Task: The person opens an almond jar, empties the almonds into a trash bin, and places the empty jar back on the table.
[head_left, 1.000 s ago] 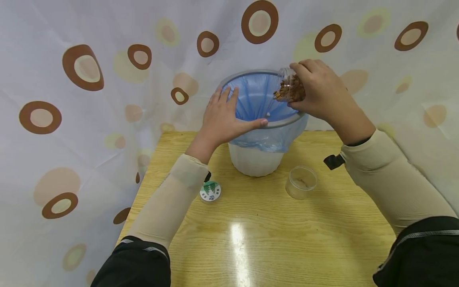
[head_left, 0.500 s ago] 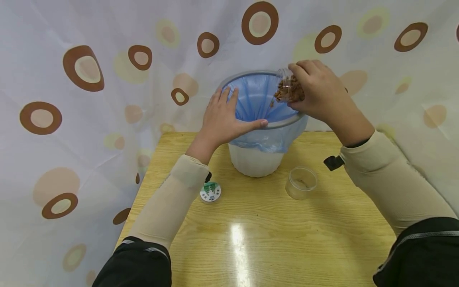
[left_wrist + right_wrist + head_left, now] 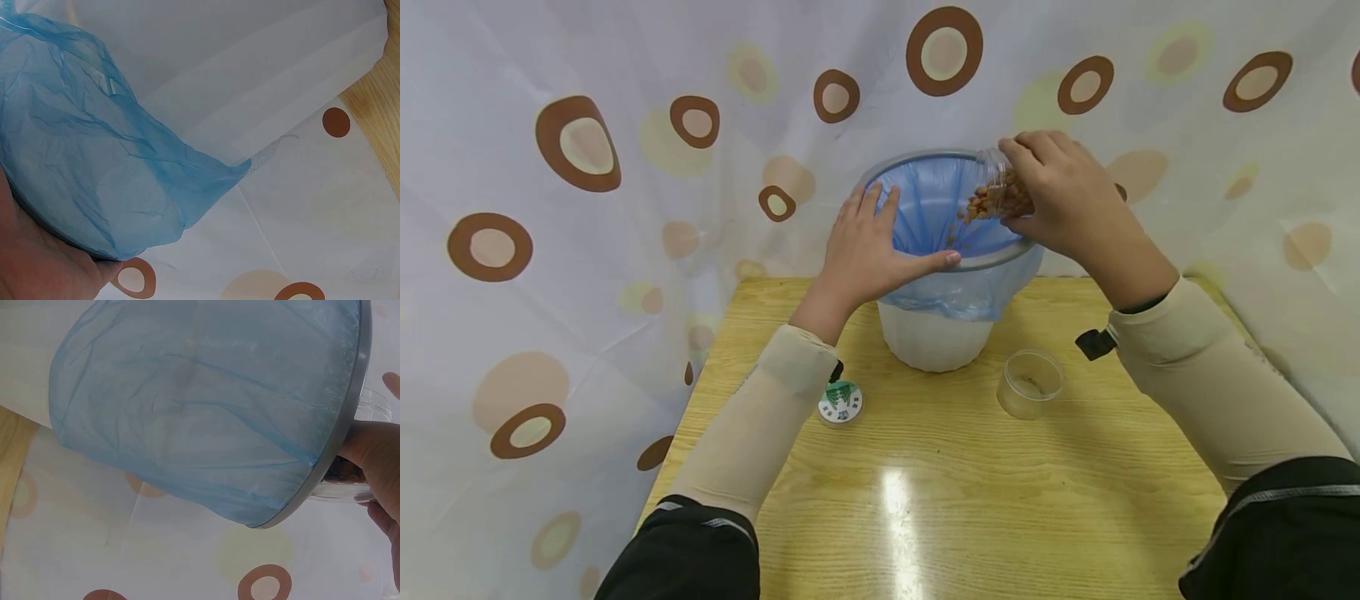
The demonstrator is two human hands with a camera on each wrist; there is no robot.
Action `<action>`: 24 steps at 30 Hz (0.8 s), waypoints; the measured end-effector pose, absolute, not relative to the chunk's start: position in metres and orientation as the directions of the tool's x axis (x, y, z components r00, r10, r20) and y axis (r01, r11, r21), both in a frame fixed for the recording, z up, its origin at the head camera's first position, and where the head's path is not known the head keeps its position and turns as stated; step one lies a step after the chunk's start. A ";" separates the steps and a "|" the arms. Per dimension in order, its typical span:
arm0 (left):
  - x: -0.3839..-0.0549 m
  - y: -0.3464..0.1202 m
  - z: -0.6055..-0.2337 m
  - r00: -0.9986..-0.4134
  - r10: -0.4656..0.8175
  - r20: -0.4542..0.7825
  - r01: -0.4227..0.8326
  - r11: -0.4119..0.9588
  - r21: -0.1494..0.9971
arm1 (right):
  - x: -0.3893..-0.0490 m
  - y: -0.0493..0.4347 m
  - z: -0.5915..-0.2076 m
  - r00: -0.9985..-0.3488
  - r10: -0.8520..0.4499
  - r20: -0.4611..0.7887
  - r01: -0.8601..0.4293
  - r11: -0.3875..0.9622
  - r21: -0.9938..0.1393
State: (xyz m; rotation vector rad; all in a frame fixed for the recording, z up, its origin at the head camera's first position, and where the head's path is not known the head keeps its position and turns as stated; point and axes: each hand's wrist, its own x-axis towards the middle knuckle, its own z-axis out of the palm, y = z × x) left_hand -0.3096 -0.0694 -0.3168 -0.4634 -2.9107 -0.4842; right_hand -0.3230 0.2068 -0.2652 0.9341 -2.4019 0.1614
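Observation:
My right hand (image 3: 1067,196) grips a clear plastic jar (image 3: 992,162), tipped on its side above the right part of a bin. Small brown nut-like pieces (image 3: 985,202) fill the jar's lower side, and several tumble from its mouth. The white bin (image 3: 934,337) has a grey rim and a blue plastic liner (image 3: 925,196) folded over it. Spread fingers of my left hand (image 3: 868,250) rest on the rim's left side, thumb along the front. In the right wrist view, the rim hides part of the jar (image 3: 375,406). The bin's bottom is hidden.
A clear round tub (image 3: 1030,383) stands open on the wooden table (image 3: 970,500), right of the bin. A round lid with a green and white label (image 3: 841,403) lies near my left forearm. Behind the table hangs a patterned white curtain (image 3: 700,200).
The jar's mouth has tilted further down. More brown pieces now spill out and fall into the bin. My left hand stays in place on the rim.

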 end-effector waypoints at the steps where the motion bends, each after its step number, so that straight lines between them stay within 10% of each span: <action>1: -0.310 -0.069 -0.317 -0.940 0.276 0.200 0.326 0.900 0.289 | -0.323 0.207 -0.265 -0.606 -0.588 0.535 -0.654 0.752 0.086; 24: -0.310 -0.069 -0.317 -0.941 0.275 0.198 0.324 0.901 0.288 | -0.324 0.204 -0.267 -0.545 -0.607 0.578 -0.661 0.736 0.149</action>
